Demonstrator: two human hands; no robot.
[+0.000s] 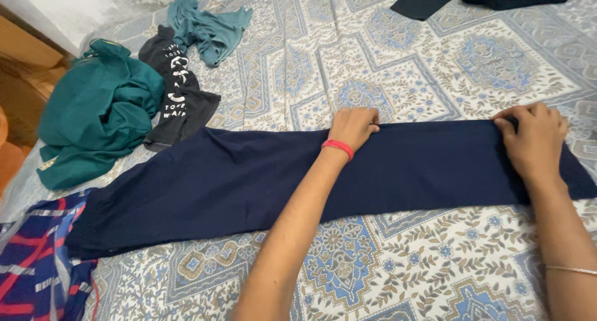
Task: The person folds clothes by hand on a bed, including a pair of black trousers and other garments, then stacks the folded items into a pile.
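Navy garment [249, 178]: folded long strip across the patterned bedsheet [398, 66], centre.
Left hand [353, 127]: curled, pinching its upper edge.
Right hand [533, 137]: 3 o'clock, gripping the same edge.
Black printed shirt [180, 100]: 10 o'clock, white lettering.

Both hands down, arms extended forward.
Left hand [353, 127]: palm down, fingers curled at the tips, thin red band at the wrist, forearm running diagonally up. Right hand [533, 137]: palm down, fingers bent, thin bangle on the forearm. Hands well apart.
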